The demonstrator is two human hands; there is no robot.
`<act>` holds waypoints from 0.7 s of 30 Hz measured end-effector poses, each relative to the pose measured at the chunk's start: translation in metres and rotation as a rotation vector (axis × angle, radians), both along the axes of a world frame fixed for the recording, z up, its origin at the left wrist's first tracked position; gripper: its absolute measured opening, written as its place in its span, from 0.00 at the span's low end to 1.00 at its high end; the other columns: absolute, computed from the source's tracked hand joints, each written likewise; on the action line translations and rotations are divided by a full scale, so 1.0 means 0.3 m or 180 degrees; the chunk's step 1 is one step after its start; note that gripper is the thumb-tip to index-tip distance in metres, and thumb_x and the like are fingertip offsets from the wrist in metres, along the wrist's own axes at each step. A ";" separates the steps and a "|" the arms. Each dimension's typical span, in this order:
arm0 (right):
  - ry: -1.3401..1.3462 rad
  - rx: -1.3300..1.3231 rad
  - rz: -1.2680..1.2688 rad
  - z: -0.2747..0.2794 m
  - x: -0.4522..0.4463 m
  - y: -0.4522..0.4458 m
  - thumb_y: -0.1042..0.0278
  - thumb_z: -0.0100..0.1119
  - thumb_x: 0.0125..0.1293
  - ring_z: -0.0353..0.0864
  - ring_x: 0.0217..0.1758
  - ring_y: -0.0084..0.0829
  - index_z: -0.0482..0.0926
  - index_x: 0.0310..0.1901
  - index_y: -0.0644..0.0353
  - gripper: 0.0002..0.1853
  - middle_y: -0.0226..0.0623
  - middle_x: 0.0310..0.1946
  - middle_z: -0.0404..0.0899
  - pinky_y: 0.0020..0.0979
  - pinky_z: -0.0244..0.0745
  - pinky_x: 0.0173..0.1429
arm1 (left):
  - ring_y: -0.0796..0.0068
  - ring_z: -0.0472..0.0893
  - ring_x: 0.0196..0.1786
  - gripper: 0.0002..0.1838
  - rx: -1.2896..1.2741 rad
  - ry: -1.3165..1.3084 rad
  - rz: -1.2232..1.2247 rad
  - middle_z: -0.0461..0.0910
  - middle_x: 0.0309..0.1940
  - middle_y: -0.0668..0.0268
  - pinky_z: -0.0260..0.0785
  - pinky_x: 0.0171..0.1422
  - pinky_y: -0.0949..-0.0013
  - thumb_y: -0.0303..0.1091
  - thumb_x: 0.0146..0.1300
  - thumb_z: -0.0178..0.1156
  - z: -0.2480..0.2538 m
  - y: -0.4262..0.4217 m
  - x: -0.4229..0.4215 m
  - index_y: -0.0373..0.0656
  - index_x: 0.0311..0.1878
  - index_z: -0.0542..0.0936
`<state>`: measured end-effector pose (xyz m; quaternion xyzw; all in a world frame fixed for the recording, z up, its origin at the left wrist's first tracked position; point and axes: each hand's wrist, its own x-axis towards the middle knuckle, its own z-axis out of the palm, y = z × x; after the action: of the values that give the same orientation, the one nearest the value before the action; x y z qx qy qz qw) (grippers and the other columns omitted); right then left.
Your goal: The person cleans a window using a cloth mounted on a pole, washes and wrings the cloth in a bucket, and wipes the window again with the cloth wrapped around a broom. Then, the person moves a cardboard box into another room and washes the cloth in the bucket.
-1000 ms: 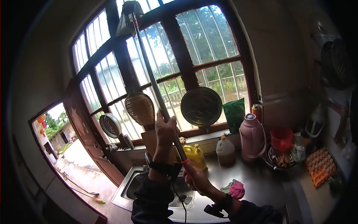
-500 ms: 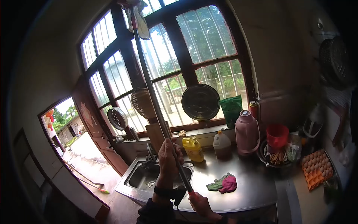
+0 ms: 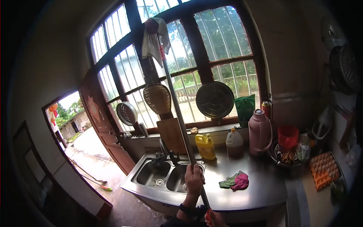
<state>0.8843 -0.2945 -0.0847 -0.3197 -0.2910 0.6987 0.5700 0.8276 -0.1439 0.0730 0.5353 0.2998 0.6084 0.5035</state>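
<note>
My left hand (image 3: 194,179) is closed around the middle of a long metal pole (image 3: 178,102), above the double sink's (image 3: 145,178) right side. Lower down, my right hand (image 3: 216,219) grips the pole's red end at the bottom edge of the view. The pole rises at a slant in front of the window. At its top, past a red joint, a pale cloth (image 3: 154,43) is draped over the head and hangs against the window frame; the head beneath is mostly hidden.
A woven scoop (image 3: 157,99), a round lid (image 3: 214,100) and a colander (image 3: 127,113) hang along the window. On the steel counter are a yellow jug (image 3: 205,146), a white jug (image 3: 234,143), a pink thermos (image 3: 260,132) and rags (image 3: 234,181). Eggs (image 3: 324,170) sit at right.
Both hands and the pole have come down, and the draped cloth is lower on the window, now fully in view. The view has shifted, so the room's things appear farther right.
</note>
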 end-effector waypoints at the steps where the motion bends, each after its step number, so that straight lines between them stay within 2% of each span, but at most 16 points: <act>1: -0.0058 -0.0113 0.0148 0.035 -0.004 -0.015 0.33 0.49 0.65 0.60 0.12 0.15 0.72 0.33 0.55 0.28 0.23 0.17 0.64 0.17 0.55 0.14 | 0.83 0.67 0.15 0.11 -0.0048 0.0133 -0.0044 0.67 0.20 0.72 0.62 0.16 0.78 0.42 0.74 0.46 0.002 0.015 -0.004 0.43 0.44 0.67; 4: -0.0010 -0.0227 -0.0005 -0.036 -0.030 0.013 0.28 0.47 0.63 0.59 0.10 0.16 0.71 0.30 0.54 0.31 0.24 0.15 0.63 0.19 0.55 0.12 | 0.84 0.68 0.14 0.11 -0.0125 0.0509 -0.0144 0.65 0.18 0.73 0.63 0.15 0.77 0.41 0.74 0.46 -0.007 0.064 -0.007 0.46 0.37 0.64; 7: -0.0083 -0.0323 -0.0142 -0.048 -0.023 -0.022 0.28 0.47 0.63 0.59 0.10 0.16 0.70 0.29 0.54 0.31 0.24 0.15 0.63 0.19 0.54 0.11 | 0.85 0.66 0.13 0.10 -0.0105 0.0535 -0.0144 0.63 0.16 0.74 0.63 0.15 0.76 0.40 0.74 0.47 -0.025 0.031 0.023 0.43 0.44 0.66; 9: -0.0170 -0.0325 -0.0254 -0.060 -0.042 -0.058 0.26 0.45 0.61 0.58 0.08 0.17 0.69 0.28 0.53 0.32 0.23 0.13 0.61 0.19 0.54 0.11 | 0.81 0.70 0.14 0.14 -0.0270 0.0792 -0.0047 0.67 0.17 0.71 0.64 0.16 0.73 0.41 0.72 0.50 -0.106 0.018 0.024 0.42 0.50 0.67; 12: -0.0192 -0.0302 -0.0214 -0.066 -0.080 -0.062 0.24 0.44 0.60 0.58 0.07 0.18 0.67 0.25 0.52 0.33 0.23 0.11 0.59 0.20 0.55 0.11 | 0.80 0.71 0.15 0.17 -0.0175 0.0910 -0.0003 0.69 0.18 0.69 0.64 0.17 0.72 0.42 0.71 0.50 -0.103 0.001 -0.004 0.42 0.55 0.67; 15: -0.0214 -0.0180 -0.0012 0.045 -0.117 0.008 0.24 0.43 0.60 0.58 0.07 0.17 0.66 0.23 0.52 0.33 0.23 0.11 0.59 0.19 0.54 0.10 | 0.81 0.71 0.15 0.18 -0.0065 0.0768 -0.0079 0.70 0.18 0.69 0.64 0.17 0.73 0.42 0.71 0.50 0.014 0.056 -0.053 0.42 0.58 0.67; 16: 0.0092 -0.0104 0.0478 0.011 -0.103 0.052 0.27 0.41 0.64 0.62 0.13 0.20 0.71 0.33 0.56 0.33 0.25 0.15 0.63 0.22 0.58 0.19 | 0.82 0.71 0.15 0.19 0.0058 0.0744 -0.0014 0.70 0.18 0.69 0.64 0.17 0.73 0.42 0.71 0.50 0.050 0.089 -0.068 0.43 0.59 0.67; 19: 0.0197 -0.0203 0.0645 0.080 -0.122 0.125 0.28 0.42 0.65 0.58 0.12 0.18 0.69 0.32 0.56 0.32 0.25 0.15 0.61 0.21 0.56 0.18 | 0.83 0.70 0.15 0.19 0.0208 0.0678 0.0173 0.71 0.18 0.70 0.64 0.17 0.74 0.41 0.71 0.50 0.139 0.128 -0.091 0.44 0.61 0.68; 20: -0.0119 -0.0199 0.0578 0.076 -0.132 0.128 0.21 0.35 0.60 0.55 0.10 0.20 0.67 0.30 0.55 0.37 0.27 0.14 0.59 0.22 0.55 0.16 | 0.83 0.70 0.15 0.18 0.0180 0.0721 0.0215 0.71 0.18 0.70 0.64 0.17 0.74 0.41 0.71 0.50 0.129 0.124 -0.092 0.43 0.60 0.69; 21: -0.0074 -0.0216 0.0620 0.060 -0.132 0.126 0.21 0.36 0.60 0.56 0.11 0.20 0.68 0.30 0.55 0.36 0.27 0.14 0.59 0.22 0.55 0.16 | 0.83 0.70 0.15 0.18 0.0160 0.0767 0.0254 0.70 0.18 0.70 0.63 0.17 0.75 0.41 0.71 0.50 0.117 0.124 -0.092 0.43 0.59 0.69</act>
<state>0.8446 -0.2567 -0.0668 -0.3171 -0.3035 0.7565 0.4848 0.7999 -0.1066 0.1080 0.6046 0.3639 0.5665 0.4256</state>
